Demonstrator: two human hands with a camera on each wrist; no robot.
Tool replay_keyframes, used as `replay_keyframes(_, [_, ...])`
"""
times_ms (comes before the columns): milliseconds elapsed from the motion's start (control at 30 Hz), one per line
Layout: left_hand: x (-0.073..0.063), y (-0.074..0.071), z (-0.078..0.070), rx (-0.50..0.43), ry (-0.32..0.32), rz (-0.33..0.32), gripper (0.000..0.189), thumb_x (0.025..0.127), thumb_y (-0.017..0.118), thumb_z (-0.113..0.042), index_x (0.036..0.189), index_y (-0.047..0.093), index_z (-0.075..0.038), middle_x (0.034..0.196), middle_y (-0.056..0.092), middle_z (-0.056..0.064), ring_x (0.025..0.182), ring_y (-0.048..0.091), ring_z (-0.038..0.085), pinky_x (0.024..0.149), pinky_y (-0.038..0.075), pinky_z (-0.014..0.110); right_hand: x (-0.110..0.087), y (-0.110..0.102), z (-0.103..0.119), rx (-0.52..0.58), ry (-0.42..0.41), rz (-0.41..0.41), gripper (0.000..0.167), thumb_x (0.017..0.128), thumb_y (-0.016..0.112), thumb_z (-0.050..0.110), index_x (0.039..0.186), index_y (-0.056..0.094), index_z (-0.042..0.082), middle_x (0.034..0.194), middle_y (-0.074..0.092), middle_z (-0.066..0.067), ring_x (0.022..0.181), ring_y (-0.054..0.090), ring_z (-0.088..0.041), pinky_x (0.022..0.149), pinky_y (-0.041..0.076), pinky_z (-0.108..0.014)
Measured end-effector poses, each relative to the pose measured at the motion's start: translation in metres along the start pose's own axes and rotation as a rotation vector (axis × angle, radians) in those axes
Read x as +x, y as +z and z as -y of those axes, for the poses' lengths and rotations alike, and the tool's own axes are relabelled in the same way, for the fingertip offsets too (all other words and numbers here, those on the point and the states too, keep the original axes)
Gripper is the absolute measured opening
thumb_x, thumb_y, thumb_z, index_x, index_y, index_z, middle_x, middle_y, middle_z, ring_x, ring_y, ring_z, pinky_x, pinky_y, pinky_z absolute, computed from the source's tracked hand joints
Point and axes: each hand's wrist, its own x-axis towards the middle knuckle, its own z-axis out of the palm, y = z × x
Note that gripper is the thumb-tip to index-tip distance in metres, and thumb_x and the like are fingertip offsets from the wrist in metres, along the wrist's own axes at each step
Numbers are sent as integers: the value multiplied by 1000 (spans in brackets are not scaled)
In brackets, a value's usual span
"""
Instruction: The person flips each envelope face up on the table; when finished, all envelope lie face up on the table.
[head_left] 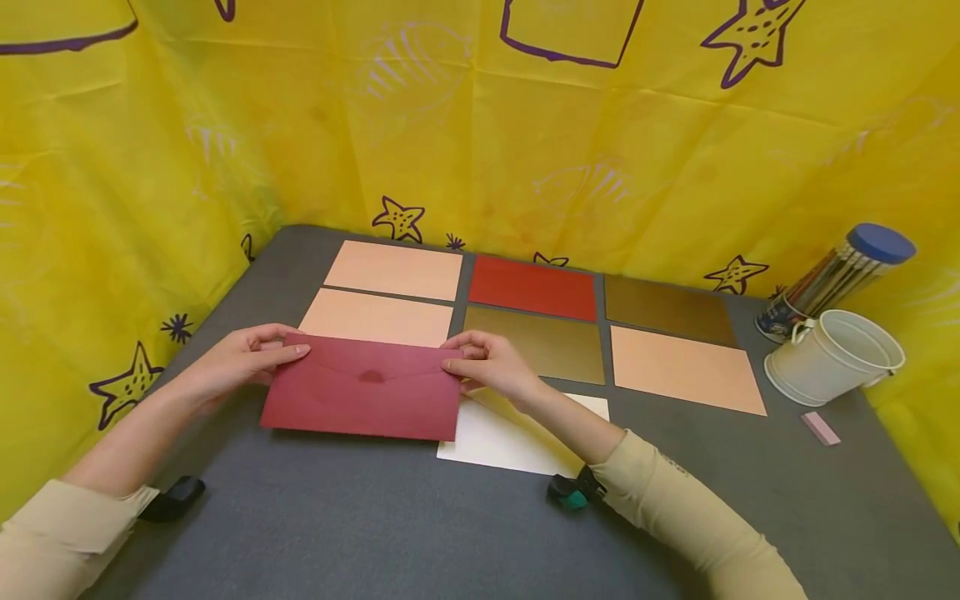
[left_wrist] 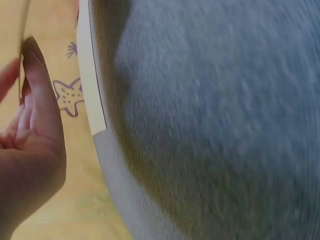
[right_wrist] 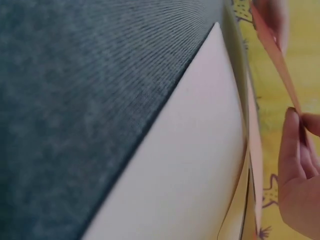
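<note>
Sleeves foremost — left hand and right hand pinch an envelope.

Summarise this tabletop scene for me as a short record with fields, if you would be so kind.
Held: maroon envelope, raised off the gray table
Left hand: pinches its upper-left corner
Right hand: pinches near its upper-right corner
Far row, left to right: peach paper, red paper, brown paper
Nearer row: second peach paper, partly hidden; olive-gold paper; third peach paper
Nearest: white paper
Right end: pencil tube, white bucket, pink eraser
Backdrop: yellow starfish-print cloth
</note>
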Motion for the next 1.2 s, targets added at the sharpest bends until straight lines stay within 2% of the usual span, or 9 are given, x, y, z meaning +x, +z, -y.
replay_keyframes(100, [-1, -5, 3, 78, -12, -64, 52, 96, 63, -33, 130, 49, 3, 103, 71, 6, 85, 67, 16, 73, 57, 32, 3, 4, -1, -92, -20, 41, 24, 88, 72, 8, 110, 66, 2, 87, 71, -9, 69, 65, -17, 66, 58, -32])
replay_keyframes(233, [-3, -8, 7, 196, -34, -110, 57, 94, 65, -38, 131, 51, 3, 101, 70, 9, 85, 65, 14, 72, 57, 29, 9, 10, -1, -247, -83, 72, 19, 87, 74, 9, 105, 68, 3, 84, 69, -5, 68, 65, -17, 64, 58, -30])
replay_keyframes(367, [-5, -10, 11, 259, -62, -134, 60, 92, 67, -41, 129, 54, 4, 94, 69, 8, 83, 64, 14, 71, 57, 29, 15, 15, 0, -476, -165, 57, 16, 86, 76, 16, 100, 70, 10, 80, 66, 2, 66, 59, -13, 60, 50, -22])
replay_keyframes(433, [-6, -11, 13, 276, -71, -140, 60, 91, 68, -42, 126, 55, 5, 93, 69, 7, 81, 65, 15, 71, 58, 30, 17, 17, 1, -593, -203, 46, 15, 86, 76, 19, 99, 71, 13, 77, 64, 5, 65, 56, -12, 58, 44, -22])
replay_keyframes(567, [-6, -10, 16, 335, -73, -158, 61, 88, 71, -45, 121, 58, 5, 91, 68, 6, 78, 65, 14, 68, 57, 28, 21, 18, 1, -736, -239, 50, 16, 87, 76, 23, 99, 71, 15, 75, 61, 8, 64, 52, -9, 59, 41, -21])
replay_keyframes(700, [-6, -9, 17, 439, -43, -183, 58, 87, 71, -46, 117, 62, 2, 90, 68, 4, 77, 64, 14, 67, 54, 26, 22, 19, 0, -772, -247, 71, 16, 87, 76, 21, 99, 71, 13, 76, 61, 8, 65, 53, -8, 60, 43, -20])
replay_keyframes(867, [-5, -8, 19, 562, 9, -222, 51, 87, 71, -46, 114, 65, -2, 89, 68, 1, 82, 61, 16, 69, 46, 29, 22, 20, 0, -781, -253, 81, 16, 86, 76, 19, 98, 70, 11, 76, 61, 6, 67, 53, -8, 62, 44, -19])
replay_keyframes(1200, [-2, -11, 22, 546, 40, -260, 37, 91, 70, -32, 112, 67, -2, 90, 70, 3, 78, 64, 14, 67, 47, 25, 21, 22, 1, -783, -248, 89, 16, 87, 75, 18, 99, 69, 9, 79, 62, 5, 70, 55, -9, 64, 46, -19])
